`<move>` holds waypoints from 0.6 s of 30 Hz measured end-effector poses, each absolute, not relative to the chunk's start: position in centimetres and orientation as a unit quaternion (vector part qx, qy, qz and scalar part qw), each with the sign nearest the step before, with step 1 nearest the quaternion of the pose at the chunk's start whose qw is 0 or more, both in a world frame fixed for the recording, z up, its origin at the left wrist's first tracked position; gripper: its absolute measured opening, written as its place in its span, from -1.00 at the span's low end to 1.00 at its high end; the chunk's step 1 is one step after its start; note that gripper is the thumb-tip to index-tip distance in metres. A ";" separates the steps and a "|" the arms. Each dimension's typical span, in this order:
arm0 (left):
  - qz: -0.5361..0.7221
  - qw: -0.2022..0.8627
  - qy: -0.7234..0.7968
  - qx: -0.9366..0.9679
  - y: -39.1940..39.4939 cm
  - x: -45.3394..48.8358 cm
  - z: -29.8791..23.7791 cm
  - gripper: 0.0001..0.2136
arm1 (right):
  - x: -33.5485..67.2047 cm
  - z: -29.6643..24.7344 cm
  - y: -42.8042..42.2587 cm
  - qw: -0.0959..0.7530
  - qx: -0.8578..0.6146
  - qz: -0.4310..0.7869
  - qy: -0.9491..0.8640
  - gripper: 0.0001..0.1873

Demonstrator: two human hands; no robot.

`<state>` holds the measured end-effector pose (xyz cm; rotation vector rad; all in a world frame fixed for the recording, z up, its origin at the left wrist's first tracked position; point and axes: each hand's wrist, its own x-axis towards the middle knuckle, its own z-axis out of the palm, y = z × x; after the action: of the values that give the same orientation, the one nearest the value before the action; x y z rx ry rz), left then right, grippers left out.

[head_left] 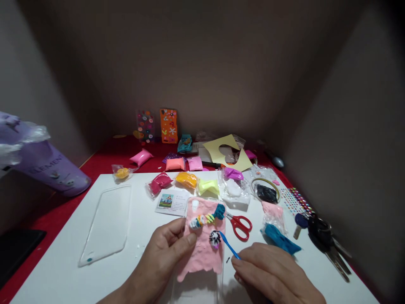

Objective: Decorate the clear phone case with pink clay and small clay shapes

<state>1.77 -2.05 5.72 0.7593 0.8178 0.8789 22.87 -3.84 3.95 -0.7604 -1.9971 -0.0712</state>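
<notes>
My left hand (164,249) grips a clear phone case (198,291) by its left edge, thumb on the front. Pink clay (202,257) covers the case's upper part, with a wavy lower edge. On it sit a teal clay lump (219,212), a strip of white, orange and yellow clay (202,220), and a white round piece (214,239) with black strands. My right hand (272,270) is closed around a thin blue modelling tool (230,245). The tool's tip is at the right side of the round piece. A small black scrap (228,260) lies beside the case.
Red-handled scissors (241,228) lie right of the case. Behind are several clay packets, including yellow (208,186) and orange (186,180). A second clear case (106,223) lies left. Keys (325,240) and a teal packet (280,240) are right. A purple cup (53,164) stands left.
</notes>
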 end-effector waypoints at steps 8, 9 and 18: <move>0.404 0.760 0.377 0.342 -2.1 1.8 6.0 -0.72 | 22.8 3.9 -3.8 0.467 -0.307 -0.020 -0.829 -0.64; 0.405 0.760 0.377 0.341 -2.1 1.8 6.0 -0.72 | 22.8 4.0 -3.7 0.471 -0.302 -0.022 -0.829 -0.65; 0.404 0.763 0.375 0.338 -2.1 1.7 5.9 -0.71 | 22.7 4.2 -3.8 0.478 -0.297 -0.018 -0.826 -0.66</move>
<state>1.73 -2.14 5.88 0.7356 0.8162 0.8780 22.68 -3.78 4.15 -0.7263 -2.0165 -0.0450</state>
